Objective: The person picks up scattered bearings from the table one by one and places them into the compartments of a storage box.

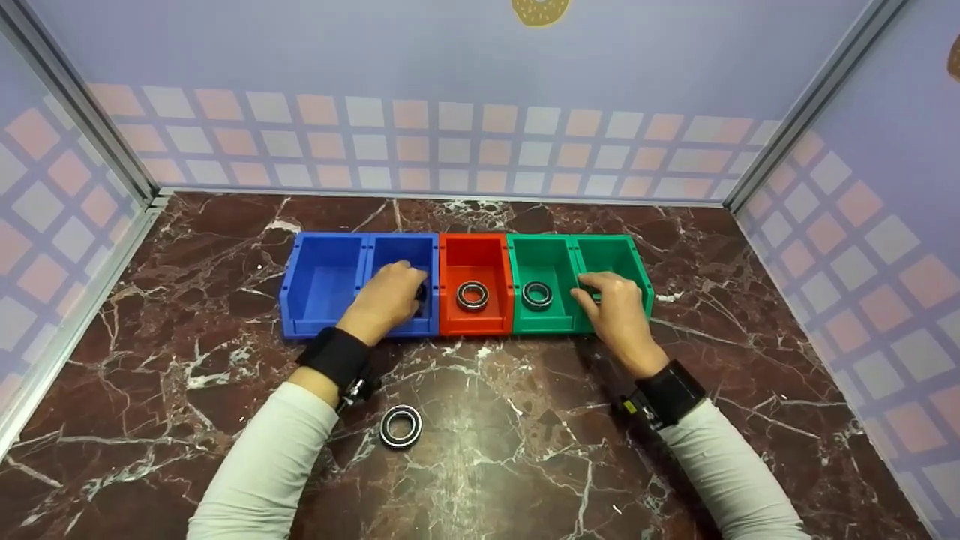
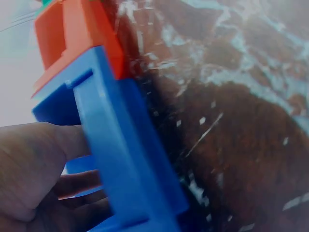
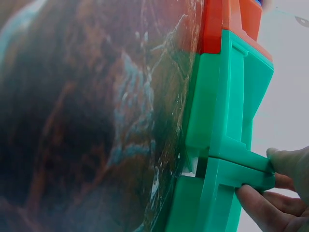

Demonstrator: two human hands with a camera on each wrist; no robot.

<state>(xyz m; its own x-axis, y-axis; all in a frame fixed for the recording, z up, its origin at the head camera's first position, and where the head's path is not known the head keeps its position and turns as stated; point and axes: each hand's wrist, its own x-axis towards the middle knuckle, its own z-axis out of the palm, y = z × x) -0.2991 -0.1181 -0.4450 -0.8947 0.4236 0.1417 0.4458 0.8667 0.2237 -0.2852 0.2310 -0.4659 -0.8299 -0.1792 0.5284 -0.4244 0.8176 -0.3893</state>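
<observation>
My left hand (image 1: 386,296) reaches down into the second blue bin (image 1: 403,247), its fingers curled round a dark ring bearing (image 1: 422,291) that they mostly hide. The left wrist view shows that hand (image 2: 43,169) behind the bin's front lip (image 2: 113,145); no bearing shows there. At the two green bins (image 1: 541,251), my right hand (image 1: 616,307) pinches the adjoining side walls (image 3: 241,166), thumb on one side and fingers on the other. One ring bearing (image 1: 472,295) lies in the red bin (image 1: 474,251), another bearing (image 1: 537,295) in the left green bin.
A loose ring bearing (image 1: 400,427) lies on the brown marbled table (image 1: 480,465), near the left forearm. The leftmost blue bin (image 1: 330,262) ends the joined row. Patterned walls (image 1: 480,142) enclose the table at the back and sides.
</observation>
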